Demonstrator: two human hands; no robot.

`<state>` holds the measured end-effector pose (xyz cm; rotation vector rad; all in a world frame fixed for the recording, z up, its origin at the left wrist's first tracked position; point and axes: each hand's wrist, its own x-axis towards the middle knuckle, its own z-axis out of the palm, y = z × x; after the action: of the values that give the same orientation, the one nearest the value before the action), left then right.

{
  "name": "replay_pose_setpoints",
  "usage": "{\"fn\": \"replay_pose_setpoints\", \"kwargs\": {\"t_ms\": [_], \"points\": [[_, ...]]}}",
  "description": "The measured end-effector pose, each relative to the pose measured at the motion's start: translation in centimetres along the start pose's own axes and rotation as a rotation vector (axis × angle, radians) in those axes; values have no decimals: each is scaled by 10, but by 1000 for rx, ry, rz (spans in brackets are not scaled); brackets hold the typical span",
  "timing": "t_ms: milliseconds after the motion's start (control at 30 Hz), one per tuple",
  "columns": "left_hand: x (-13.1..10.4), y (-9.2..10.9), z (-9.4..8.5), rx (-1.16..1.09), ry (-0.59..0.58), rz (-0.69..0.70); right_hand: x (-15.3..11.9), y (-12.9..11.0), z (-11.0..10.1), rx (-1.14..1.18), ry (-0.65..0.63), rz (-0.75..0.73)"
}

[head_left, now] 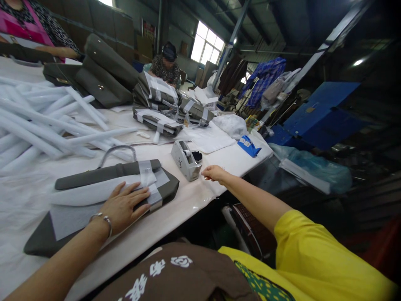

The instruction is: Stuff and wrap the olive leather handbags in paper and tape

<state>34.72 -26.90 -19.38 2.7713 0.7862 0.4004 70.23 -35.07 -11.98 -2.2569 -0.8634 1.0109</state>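
Observation:
A dark grey-green bag [103, 171] lies on the table with a looped handle at its far side. White foam paper covers part of it, and clear tape runs over its right end. My left hand [125, 207] lies flat on the paper, fingers spread near the tape. My right hand [213, 172] is closed in a pinch just right of the grey tape dispenser [185, 161]. What the fingertips hold is too small to make out.
White rolled tubes [40, 121] are heaped at the left. More bags [103, 75] lie behind, several of them taped [158, 121]. A blue dispenser [249, 145] sits near the table's right edge. Two people are across the table.

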Motion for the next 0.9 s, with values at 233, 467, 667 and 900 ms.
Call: {"fn": "replay_pose_setpoints", "kwargs": {"t_ms": [233,467,667,900], "points": [[0,6,-6,26,-35,-13,7,11,27,102,72,-23],[-5,9,-7,-19,-35,-37,-30,24,49,176,-151,36],[-4,8,-4,-3,-32,-42,-69,-12,89,337,-509,-210],[-6,10,-5,17,-45,-30,-72,-48,137,370,-638,-322]]}}
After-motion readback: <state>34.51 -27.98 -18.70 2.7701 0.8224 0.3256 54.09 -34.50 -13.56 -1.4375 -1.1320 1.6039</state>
